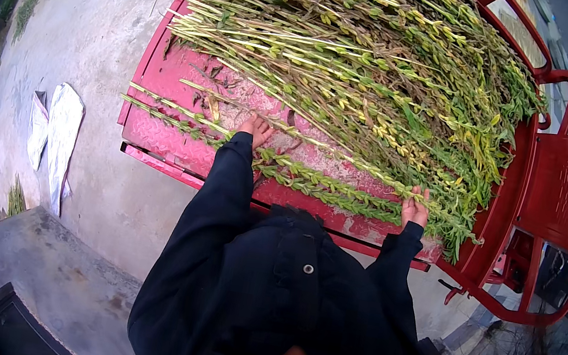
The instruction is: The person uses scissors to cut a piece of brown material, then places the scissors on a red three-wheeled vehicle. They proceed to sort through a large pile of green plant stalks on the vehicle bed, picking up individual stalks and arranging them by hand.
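A long cut stalk point(336, 154) lined with green pods, looking like sesame, stretches between my hands over the red cart bed point(179, 133). Toward its bare end, my left hand point(256, 129) has its fingers curled at the stalk. My right hand point(416, 207) grips it farther along, close to the leafy tops. Nearer to me, two more pod-covered stalks point(331, 185) lie across the bed, partly hidden by my left sleeve. A thick heap of similar stalks point(369, 64) covers the far side, cut ends to the left and leafy tops to the right.
Red metal rails and a panel point(566, 185) rise at the cart's right end. Dry leaf bits are scattered on the bed. White sacks point(62, 135) lie on the concrete ground point(118, 25) to the left. A grey ledge point(54, 267) stands at the lower left.
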Available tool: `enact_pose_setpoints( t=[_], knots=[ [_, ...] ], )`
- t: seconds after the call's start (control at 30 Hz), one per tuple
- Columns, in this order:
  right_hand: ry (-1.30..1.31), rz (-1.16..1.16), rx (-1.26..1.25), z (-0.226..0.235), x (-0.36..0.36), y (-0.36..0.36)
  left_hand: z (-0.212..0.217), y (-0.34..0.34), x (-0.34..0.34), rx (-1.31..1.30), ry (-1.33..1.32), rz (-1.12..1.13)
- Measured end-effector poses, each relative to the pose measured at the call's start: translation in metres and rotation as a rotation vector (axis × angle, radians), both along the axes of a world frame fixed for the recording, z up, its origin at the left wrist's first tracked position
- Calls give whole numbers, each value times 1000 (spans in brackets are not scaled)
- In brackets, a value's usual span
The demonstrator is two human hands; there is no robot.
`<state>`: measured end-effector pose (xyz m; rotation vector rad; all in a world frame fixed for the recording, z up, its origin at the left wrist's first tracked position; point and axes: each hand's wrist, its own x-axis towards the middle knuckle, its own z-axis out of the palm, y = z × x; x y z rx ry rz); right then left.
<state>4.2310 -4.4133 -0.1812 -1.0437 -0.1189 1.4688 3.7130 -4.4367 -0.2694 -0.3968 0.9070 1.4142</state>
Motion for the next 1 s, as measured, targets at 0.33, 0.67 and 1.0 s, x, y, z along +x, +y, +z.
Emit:
enact_pose_setpoints(
  t=[0.33, 0.67, 1.0],
  knots=[
    [-4, -3, -45, -5, -14, 2, -2, 3, -18, 78, 29, 93],
    [237, 61, -195, -32, -29, -11, -9, -3, -48, -67, 36, 93],
    [10, -15, -270, -36, -40, 6, 41, 10, -49, -12, 70, 153]
  ],
)
